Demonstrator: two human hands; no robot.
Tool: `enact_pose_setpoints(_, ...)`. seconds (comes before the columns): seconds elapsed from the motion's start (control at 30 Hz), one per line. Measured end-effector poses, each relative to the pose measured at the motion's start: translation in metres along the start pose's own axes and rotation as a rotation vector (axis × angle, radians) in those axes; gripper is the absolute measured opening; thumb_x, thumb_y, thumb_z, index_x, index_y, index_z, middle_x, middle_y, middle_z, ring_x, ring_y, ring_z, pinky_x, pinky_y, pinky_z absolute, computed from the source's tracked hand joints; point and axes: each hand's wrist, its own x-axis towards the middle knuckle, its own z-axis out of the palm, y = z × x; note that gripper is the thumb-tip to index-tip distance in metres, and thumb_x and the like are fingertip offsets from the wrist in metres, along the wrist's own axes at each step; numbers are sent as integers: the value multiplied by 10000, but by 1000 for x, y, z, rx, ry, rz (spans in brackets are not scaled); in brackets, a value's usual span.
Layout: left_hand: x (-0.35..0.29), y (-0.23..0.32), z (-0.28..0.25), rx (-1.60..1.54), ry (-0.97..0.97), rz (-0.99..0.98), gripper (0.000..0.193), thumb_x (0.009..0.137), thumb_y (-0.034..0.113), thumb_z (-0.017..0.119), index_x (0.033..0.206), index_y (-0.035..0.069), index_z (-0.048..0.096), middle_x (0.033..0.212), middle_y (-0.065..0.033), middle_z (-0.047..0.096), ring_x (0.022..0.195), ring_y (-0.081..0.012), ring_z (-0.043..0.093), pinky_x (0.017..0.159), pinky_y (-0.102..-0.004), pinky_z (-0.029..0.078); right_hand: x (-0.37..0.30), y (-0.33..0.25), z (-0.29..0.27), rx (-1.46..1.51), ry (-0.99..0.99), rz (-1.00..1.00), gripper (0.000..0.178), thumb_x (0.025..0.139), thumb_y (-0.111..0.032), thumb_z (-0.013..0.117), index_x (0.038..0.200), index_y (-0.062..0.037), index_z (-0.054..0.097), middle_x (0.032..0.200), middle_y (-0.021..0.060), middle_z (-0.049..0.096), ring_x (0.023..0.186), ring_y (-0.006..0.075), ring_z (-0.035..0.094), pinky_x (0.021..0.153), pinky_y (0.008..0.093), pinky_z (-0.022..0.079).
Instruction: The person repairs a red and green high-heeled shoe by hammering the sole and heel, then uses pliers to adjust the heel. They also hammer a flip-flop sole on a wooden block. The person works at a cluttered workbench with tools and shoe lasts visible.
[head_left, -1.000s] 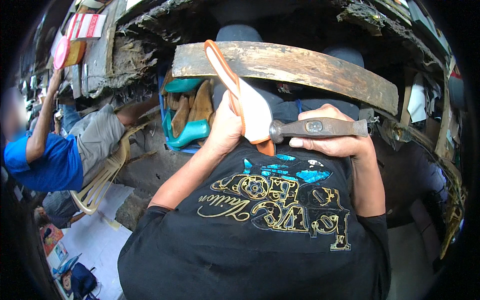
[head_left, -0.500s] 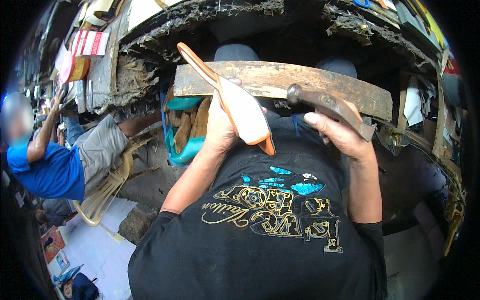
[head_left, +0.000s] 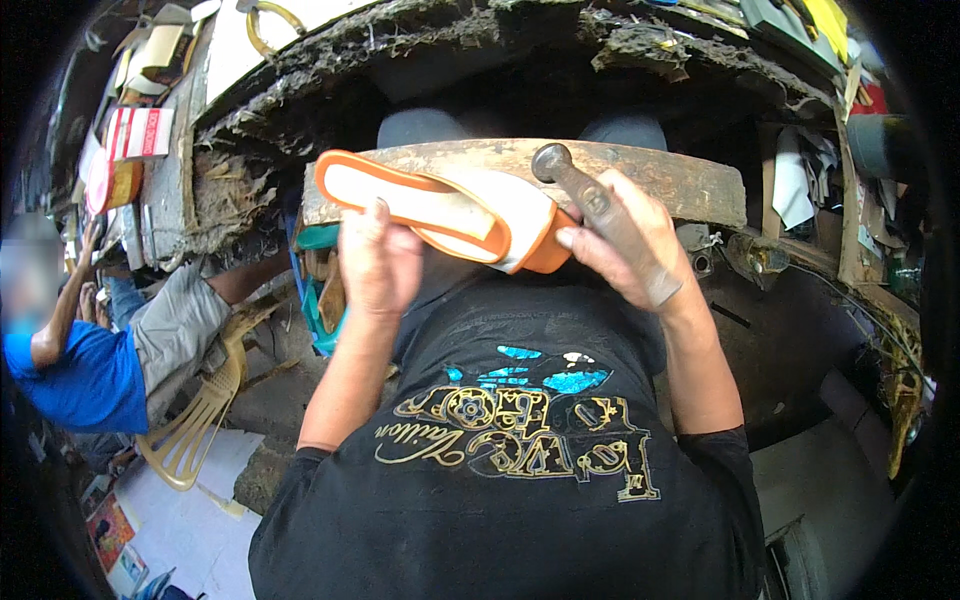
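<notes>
A white slipper (head_left: 480,190) with orange trim lies nearly level before me, its insole turned up and its open heel end to the left. My left hand (head_left: 380,262) holds it by the near edge at the heel end, thumb tip on the insole. In my right hand (head_left: 635,235) is a hammer (head_left: 600,210) with a worn metal head, its round face up and to the left. My right thumb and fingers meet the slipper's orange toe end too. Behind the slipper runs a thick wooden plank (head_left: 690,190) across my lap; the hammer's handle is mostly hidden.
A worn, ragged-edged bench (head_left: 330,85) curves along the far side. Wooden shoe lasts stand in a teal crate (head_left: 325,340) at left. A person in a blue shirt (head_left: 85,375) sits on a plastic chair (head_left: 205,410). Cluttered shelves (head_left: 800,185) stand at right.
The slipper has turned from steeply tilted to nearly level, showing its insole. My left hand has shifted to its heel end. My right hand, with the hammer, has come in to the toe.
</notes>
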Motion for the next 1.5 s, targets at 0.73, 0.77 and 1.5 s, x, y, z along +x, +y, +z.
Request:
enact_pose_setpoints(0.73,65,-16,0,507,209,145,341,898,135,778,1149,-34,620,978,-135,719,790,-195,747,602,-287,642,41,10,-27,-783,27,136,406,982,-323,627,1262,-29,614,897,238,718,890,430,715,784,501,569)
enact_pose_setpoints(0.77,65,-15,-1,497,202,123,345,897,135,779,1151,-33,617,979,-134,719,785,-193,745,604,-287,641,43,10,-32,-782,22,179,402,982,-319,624,1239,-9,614,900,248,715,892,430,714,787,505,565)
enact_pose_setpoints(1.5,55,-14,-3,515,252,182,382,927,150,756,1195,-48,569,1074,-176,676,858,-227,738,605,-306,658,32,22,-20,-326,340,79,355,960,-300,622,1133,6,675,995,273,712,934,422,719,818,503,574)
